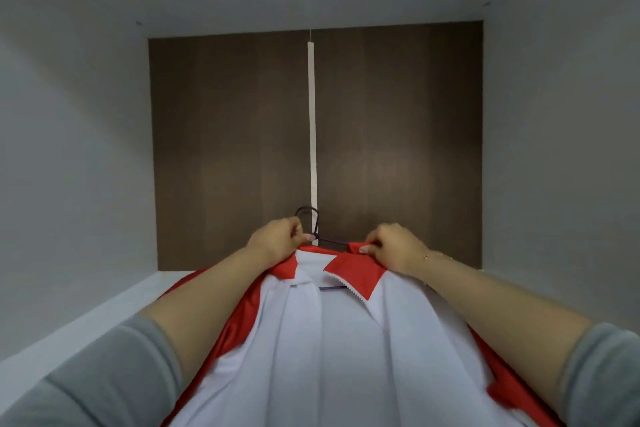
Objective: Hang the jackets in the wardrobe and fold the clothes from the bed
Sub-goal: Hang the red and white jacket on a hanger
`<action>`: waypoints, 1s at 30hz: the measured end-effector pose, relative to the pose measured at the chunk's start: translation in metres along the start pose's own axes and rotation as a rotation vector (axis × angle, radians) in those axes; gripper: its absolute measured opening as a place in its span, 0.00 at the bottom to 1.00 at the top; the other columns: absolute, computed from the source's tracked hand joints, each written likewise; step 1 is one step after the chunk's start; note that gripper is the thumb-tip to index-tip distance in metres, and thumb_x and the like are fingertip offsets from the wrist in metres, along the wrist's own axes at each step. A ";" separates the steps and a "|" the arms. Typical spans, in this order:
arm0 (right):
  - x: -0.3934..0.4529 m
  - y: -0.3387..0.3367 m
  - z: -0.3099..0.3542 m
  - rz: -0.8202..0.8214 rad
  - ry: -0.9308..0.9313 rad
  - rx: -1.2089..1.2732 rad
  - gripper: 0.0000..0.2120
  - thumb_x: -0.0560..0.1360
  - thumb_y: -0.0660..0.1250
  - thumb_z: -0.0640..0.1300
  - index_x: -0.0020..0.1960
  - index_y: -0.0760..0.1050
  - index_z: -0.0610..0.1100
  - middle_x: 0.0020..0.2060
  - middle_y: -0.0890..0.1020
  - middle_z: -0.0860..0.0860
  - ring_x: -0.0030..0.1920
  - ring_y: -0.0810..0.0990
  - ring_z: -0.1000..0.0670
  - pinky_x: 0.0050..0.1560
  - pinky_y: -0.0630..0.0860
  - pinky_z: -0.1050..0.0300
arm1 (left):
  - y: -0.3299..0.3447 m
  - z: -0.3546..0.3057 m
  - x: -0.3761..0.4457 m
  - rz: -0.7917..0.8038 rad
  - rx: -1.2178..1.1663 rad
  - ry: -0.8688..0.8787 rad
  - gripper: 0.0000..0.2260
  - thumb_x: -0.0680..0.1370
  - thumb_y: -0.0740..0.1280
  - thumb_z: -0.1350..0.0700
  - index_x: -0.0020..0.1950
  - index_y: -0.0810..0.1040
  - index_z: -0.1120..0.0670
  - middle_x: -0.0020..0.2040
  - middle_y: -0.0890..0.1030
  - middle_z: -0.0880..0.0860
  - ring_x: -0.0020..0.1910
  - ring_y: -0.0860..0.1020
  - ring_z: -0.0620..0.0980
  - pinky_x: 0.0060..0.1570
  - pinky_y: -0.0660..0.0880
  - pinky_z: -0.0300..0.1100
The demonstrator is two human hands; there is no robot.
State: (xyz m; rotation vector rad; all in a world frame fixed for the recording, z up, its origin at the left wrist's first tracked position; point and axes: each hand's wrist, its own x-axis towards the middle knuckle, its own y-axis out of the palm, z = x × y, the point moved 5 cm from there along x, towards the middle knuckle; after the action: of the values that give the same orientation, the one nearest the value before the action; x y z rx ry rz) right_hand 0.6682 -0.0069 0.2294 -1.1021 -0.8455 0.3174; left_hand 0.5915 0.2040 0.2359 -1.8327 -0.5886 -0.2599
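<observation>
A red jacket [353,274] with a white lining lies open in front of me, its collar at the far end, spread over a white shelf inside the wardrobe. A dark hanger [311,218] pokes out above the collar, its hook curling up between my hands. My left hand [277,241] grips the left side of the collar next to the hanger's neck. My right hand [394,246] pinches the right side of the collar over the hanger's arm. Both forearms stretch over the jacket, grey sleeves pushed up.
The wardrobe's brown back panel [225,149] faces me, with a white vertical strip [313,114] down its middle. White side walls [69,149] and a white top close the compartment. The white shelf edge [104,308] shows at the lower left.
</observation>
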 end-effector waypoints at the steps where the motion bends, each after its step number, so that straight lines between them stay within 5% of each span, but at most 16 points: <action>1: 0.000 0.008 -0.004 0.002 0.002 -0.013 0.10 0.78 0.68 0.50 0.50 0.83 0.43 0.50 0.83 0.46 0.51 0.80 0.44 0.48 0.72 0.57 | 0.013 0.006 0.001 0.016 -0.021 -0.004 0.14 0.77 0.67 0.43 0.38 0.69 0.49 0.37 0.76 0.46 0.40 0.74 0.49 0.42 0.69 0.43; 6: -0.005 0.039 -0.008 -0.004 -0.033 -0.109 0.10 0.75 0.71 0.49 0.51 0.81 0.44 0.53 0.78 0.48 0.55 0.77 0.46 0.51 0.73 0.56 | 0.050 0.025 -0.007 0.080 0.029 0.034 0.14 0.77 0.67 0.43 0.42 0.73 0.52 0.38 0.78 0.49 0.40 0.76 0.51 0.40 0.69 0.42; 11: -0.007 0.057 -0.006 0.028 -0.005 -0.109 0.10 0.75 0.71 0.48 0.51 0.82 0.42 0.51 0.82 0.46 0.52 0.80 0.44 0.49 0.74 0.55 | 0.046 0.019 -0.024 0.244 0.193 -0.036 0.19 0.80 0.59 0.39 0.63 0.74 0.51 0.62 0.74 0.56 0.66 0.70 0.56 0.65 0.67 0.51; 15: -0.008 0.062 -0.008 0.155 0.013 -0.083 0.13 0.78 0.67 0.48 0.56 0.82 0.41 0.53 0.84 0.43 0.53 0.81 0.44 0.53 0.76 0.54 | -0.005 -0.018 -0.074 0.323 0.324 0.028 0.23 0.81 0.56 0.38 0.72 0.66 0.47 0.69 0.67 0.53 0.71 0.64 0.55 0.69 0.60 0.54; 18: -0.009 0.064 -0.001 0.271 0.021 -0.140 0.17 0.80 0.62 0.44 0.67 0.75 0.42 0.64 0.78 0.43 0.63 0.76 0.44 0.63 0.72 0.54 | -0.017 -0.044 -0.143 0.640 0.379 0.110 0.27 0.79 0.56 0.35 0.74 0.65 0.47 0.70 0.68 0.51 0.71 0.66 0.55 0.71 0.62 0.50; 21: -0.017 0.055 0.011 0.432 0.084 -0.126 0.27 0.79 0.59 0.41 0.77 0.60 0.44 0.75 0.66 0.45 0.73 0.66 0.44 0.72 0.64 0.54 | -0.005 -0.048 -0.209 0.980 0.464 0.027 0.36 0.76 0.51 0.29 0.79 0.44 0.42 0.80 0.46 0.45 0.79 0.48 0.52 0.75 0.48 0.50; 25: -0.062 0.015 0.046 0.591 0.113 -0.038 0.29 0.77 0.65 0.40 0.76 0.62 0.44 0.73 0.67 0.46 0.70 0.70 0.44 0.70 0.68 0.50 | -0.003 -0.055 -0.230 0.860 0.420 0.078 0.34 0.80 0.49 0.35 0.80 0.40 0.48 0.80 0.40 0.51 0.79 0.42 0.52 0.76 0.42 0.46; 30: -0.147 -0.043 0.103 0.473 0.024 -0.043 0.16 0.79 0.66 0.43 0.65 0.77 0.42 0.62 0.78 0.50 0.63 0.75 0.48 0.67 0.69 0.55 | -0.050 -0.074 -0.247 0.619 0.265 0.171 0.25 0.81 0.54 0.38 0.76 0.65 0.46 0.76 0.65 0.48 0.74 0.64 0.50 0.71 0.59 0.41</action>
State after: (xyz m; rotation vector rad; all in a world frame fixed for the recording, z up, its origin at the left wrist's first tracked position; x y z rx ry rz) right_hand 0.4884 -0.0489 0.2215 -1.3388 -0.5637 0.6793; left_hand 0.3637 0.0813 0.1901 -1.6256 0.0759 0.0775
